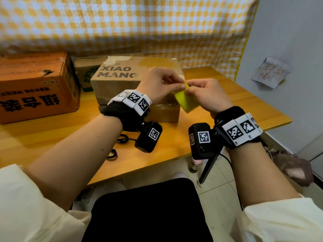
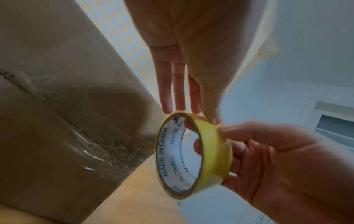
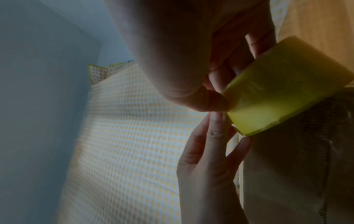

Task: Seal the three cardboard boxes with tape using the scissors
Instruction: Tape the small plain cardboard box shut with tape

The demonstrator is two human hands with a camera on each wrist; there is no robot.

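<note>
While the yellow tape roll was held in the air over the table's right part, just in front of the brown box, the right hand gripped it, with fingers curled through the core and the thumb pressed on the outer band. The left hand met it from the other side: its thumb and forefinger touched the roll's top edge, seemingly pinching there, though I could not tell whether a loose end lay between them. Its other fingers were held straight. White paper printed "MADE IN CHINA" lined the core. Clear tape already ran over a seam on the box's near face. An orange box stood at the table's left, and a smaller box sat between the two, further back. Black loops lay on the table near the left wrist, too hidden to identify. Checked cloth hung behind.
</note>
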